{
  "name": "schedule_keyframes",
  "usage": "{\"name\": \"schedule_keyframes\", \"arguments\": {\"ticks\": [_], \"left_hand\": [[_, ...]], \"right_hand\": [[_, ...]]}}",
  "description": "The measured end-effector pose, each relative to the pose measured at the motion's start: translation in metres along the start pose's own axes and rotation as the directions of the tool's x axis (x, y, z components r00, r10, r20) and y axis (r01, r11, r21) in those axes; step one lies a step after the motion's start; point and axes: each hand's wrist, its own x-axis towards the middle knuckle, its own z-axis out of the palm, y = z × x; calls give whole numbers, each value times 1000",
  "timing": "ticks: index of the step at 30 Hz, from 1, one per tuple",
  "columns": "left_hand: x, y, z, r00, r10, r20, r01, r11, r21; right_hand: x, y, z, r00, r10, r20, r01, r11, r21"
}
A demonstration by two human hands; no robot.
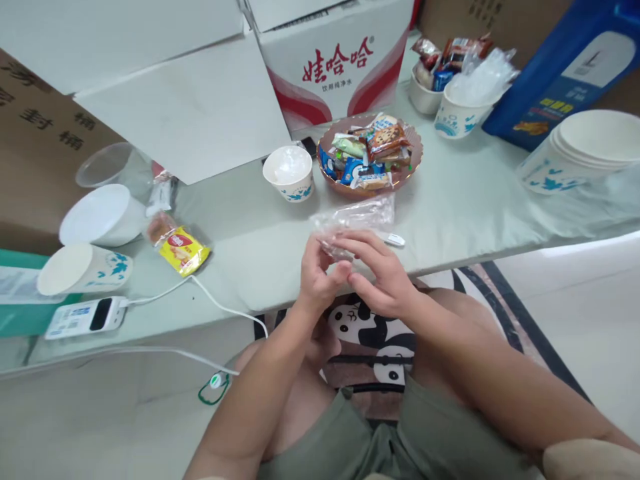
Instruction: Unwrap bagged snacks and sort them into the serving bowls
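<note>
Seated position; knees and olive shorts at bottom of view, a panda-print mat on the floor under the legs. Floor beyond it pale, smooth.

Both hands raised together at the near edge of the surface, a pale green top running left to right. Left hand closed, fingertips pinching a small clear plastic wrapper; right hand fingers curled over the same wrapper from the other side, thumb tips touching it. Wrapper contents unclear, probably empty or nearly so; too transparent to tell. Its long axis runs roughly left to right, between the two hands.

Just behind the hands, lying on the surface: a larger crumpled clear bag, long axis also left to right, and a small white object beside its right end.

Left along the near edge: white power strip with cable trailing off the edge, paper cup on its side, yellow snack packet, white bowl, clear plastic cup.

Mid-depth, centre: upright paper cup, then a brown bowl heaped with wrapped snacks. Nothing stands between hands and bowl except the clear bag.

Far right: stack of paper bowls, two cups stuffed with wrappers and plastic, a blue box.

Back: red-and-white printed carton, white sheets of board, brown cardboard at left.
</note>
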Motion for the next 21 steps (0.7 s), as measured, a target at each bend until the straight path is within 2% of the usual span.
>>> {"name": "schedule_keyframes", "arguments": {"ticks": [3, 5, 6, 8, 10, 11, 13, 15, 16, 18, 21], "left_hand": [[8, -2, 2, 990, -126, -69, 118, 986, -119], [17, 0, -2, 966, -222, -130, 206, 971, -125], [21, 1, -6, 951, -263, -164, 243, 961, -131], [29, 5, -15, 920, -346, -186, 316, 933, -171], [34, 8, -23, 897, -416, -147, 383, 900, -211], [36, 10, -26, 890, -441, -116, 410, 886, -219], [36, 11, -26, 886, -458, -71, 432, 872, -228], [33, 10, -23, 894, -446, -48, 423, 875, -236], [32, 10, -21, 899, -436, -35, 417, 877, -238], [30, 9, -20, 909, -417, 6, 407, 884, -231], [33, 9, -31, 923, -382, 32, 380, 898, -224]], "right_hand": [[2, 2, 2, 996, 17, 90, -22, 998, 56], [2, 2, -2, 995, 65, 82, -69, 997, 44], [2, 3, -6, 995, 91, 37, -93, 995, 31], [3, 9, -17, 975, 171, -140, -171, 985, 15], [5, 19, -27, 904, 322, -282, -305, 947, 105], [7, 25, -30, 865, 420, -275, -376, 905, 200], [8, 36, -32, 814, 572, -99, -495, 772, 398], [9, 42, -28, 806, 582, 108, -554, 677, 484], [9, 43, -25, 808, 565, 167, -567, 668, 482], [8, 42, -20, 808, 557, 192, -580, 696, 422], [9, 39, -21, 787, 598, 151, -612, 725, 316]]}}
